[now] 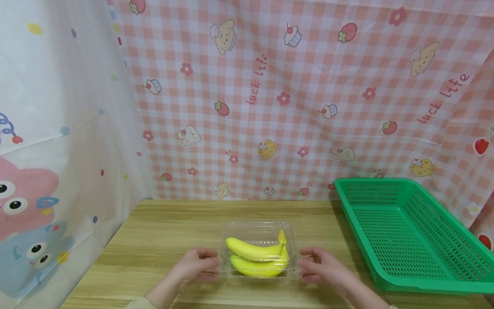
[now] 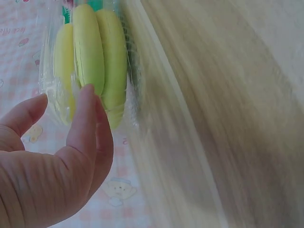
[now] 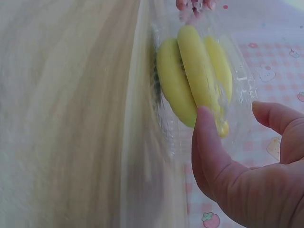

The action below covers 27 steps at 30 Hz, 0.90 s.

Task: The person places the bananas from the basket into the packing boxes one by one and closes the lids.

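A clear plastic clamshell box [image 1: 254, 229] with a bunch of yellow bananas [image 1: 256, 268] inside is over the front of the wooden table. My left hand [image 1: 198, 266] holds the box by its left end, and my right hand [image 1: 322, 268] holds the right end. In the left wrist view, thumb and fingers of the left hand [image 2: 61, 161] lie either side of the box's near corner. The right wrist view has the right hand [image 3: 242, 166] gripping likewise, fingertips close under the bananas [image 3: 197, 66].
To the right stands a large green plastic basket [image 1: 418, 283] with slotted walls. The wooden table [image 1: 154, 236] runs back to a pink checked curtain [image 1: 247, 128] with cartoon prints. A white patterned curtain [image 1: 77, 128] hangs along the left side.
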{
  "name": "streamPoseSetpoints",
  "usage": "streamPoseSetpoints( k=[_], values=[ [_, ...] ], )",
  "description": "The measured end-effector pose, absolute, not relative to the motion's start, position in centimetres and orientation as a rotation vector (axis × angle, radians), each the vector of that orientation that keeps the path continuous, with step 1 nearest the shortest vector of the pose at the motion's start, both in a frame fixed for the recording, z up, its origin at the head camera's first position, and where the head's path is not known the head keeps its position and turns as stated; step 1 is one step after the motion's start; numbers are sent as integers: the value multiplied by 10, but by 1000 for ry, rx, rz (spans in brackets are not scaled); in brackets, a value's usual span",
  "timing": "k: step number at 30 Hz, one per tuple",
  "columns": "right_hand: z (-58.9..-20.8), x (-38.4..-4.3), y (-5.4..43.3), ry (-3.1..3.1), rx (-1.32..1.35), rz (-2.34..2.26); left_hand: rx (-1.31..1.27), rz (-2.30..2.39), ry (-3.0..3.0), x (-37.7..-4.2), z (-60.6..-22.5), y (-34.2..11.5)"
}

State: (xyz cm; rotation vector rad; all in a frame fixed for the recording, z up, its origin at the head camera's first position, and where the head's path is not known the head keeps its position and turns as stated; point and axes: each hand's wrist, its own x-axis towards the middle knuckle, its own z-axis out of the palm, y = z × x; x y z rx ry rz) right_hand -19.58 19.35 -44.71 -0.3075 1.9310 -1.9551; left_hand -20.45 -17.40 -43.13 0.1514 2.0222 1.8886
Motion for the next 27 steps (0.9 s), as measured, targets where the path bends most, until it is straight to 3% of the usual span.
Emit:
streamPoseSetpoints(
  k=[27],
  values=[
    [-454, -191, 183, 1772, -182, -2066, 34, 2118, 1781, -198, -443, -165]
  ],
)
